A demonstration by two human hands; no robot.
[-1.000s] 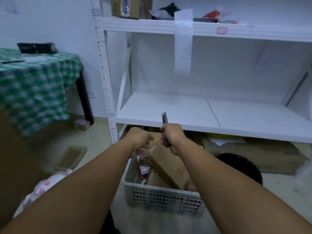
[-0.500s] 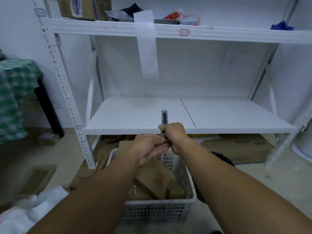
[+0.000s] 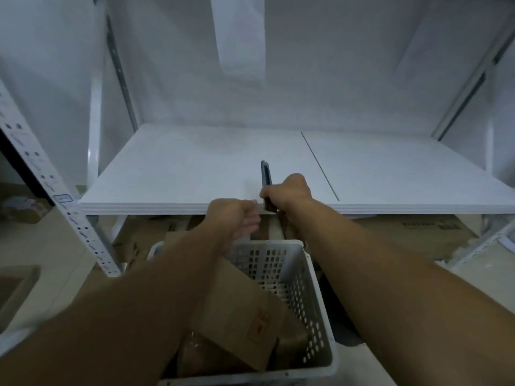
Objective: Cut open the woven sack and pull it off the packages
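Knife (image 3: 266, 176): dark, slim, held upright, with its top sticking up above the fist in front of the white shelf board (image 3: 181, 168). No blade can be made out. The right hand (image 3: 288, 192) is wrapped around the lower part of the knife, fingers curled tight on the handle. The left hand (image 3: 231, 218) is just beside and slightly below it. Its fingers are curled inward with the knuckles near the knife's bottom end, but it is unclear whether it pinches anything or touches the knife.

Packages (image 3: 239, 310): brown cardboard, piled in a white perforated basket (image 3: 320, 316) on the floor below the hands. The top one lies tilted and has a faint red mark. A pale patch (image 3: 11, 344) at the lower left edge could be the sack, but too little shows to be sure.

Around them, a white perforated shelf post (image 3: 80, 227) runs diagonally at left and carries a small blue-edged label (image 3: 63, 198). A seam (image 3: 320, 165) splits the shelf board. A white paper strip (image 3: 239, 37) hangs from above against the back wall. Flattened cardboard (image 3: 418, 235) lies under the shelf, and an open brown box (image 3: 14, 291) sits on the floor at far left.

In the way: both forearms cross the lower frame. The left one covers the basket's left side and part of the packages, and the right one runs just past the basket's right wall.
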